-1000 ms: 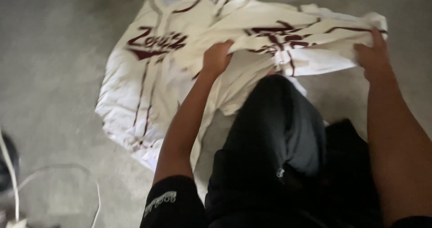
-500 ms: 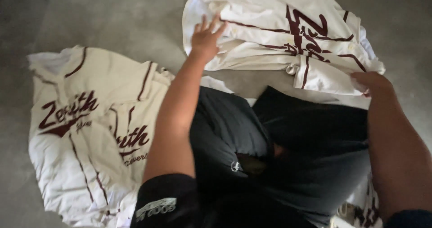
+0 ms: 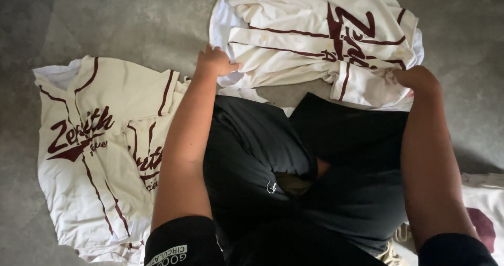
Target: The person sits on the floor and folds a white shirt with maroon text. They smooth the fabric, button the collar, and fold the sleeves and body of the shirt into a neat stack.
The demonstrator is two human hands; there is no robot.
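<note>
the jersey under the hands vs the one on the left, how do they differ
The folded jersey is doubled over in a bunched bundle; the left jersey lies spread open, front up. The left hand and right hand grip the folded jersey's edges; nothing touches the left jersey. Both are cream with maroon piping and lettering, on the grey floor.

Cream jersey with maroon piping lies crumpled on floor
</note>
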